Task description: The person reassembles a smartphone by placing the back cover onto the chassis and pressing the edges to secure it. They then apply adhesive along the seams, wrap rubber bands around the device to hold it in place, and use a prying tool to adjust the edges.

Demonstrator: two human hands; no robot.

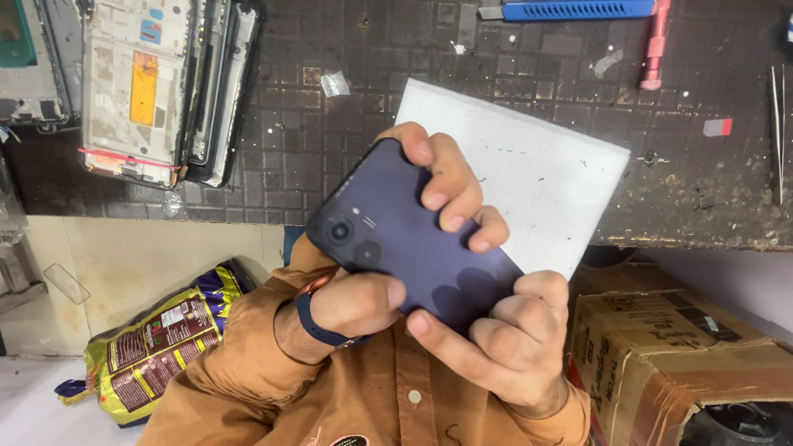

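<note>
Phone: dark blue phone (404, 244), back up, camera lenses showing, held between both hands above the bench (344, 156) edge.
Left hand (355, 314): fingers curled shut on the phone's lower edge; thumb seems pressed at the rim.
Right hand (513, 338): fingers (456, 190) wrapped over the top edge, closed on it.
Beyond the fingers: white sheet (534, 169); stacked phone frames (148, 71) well apart.
Beside the right hand: cardboard box (682, 359).

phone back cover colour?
Dark navy blue phone, held in both hands; clearest in the head view.
</note>
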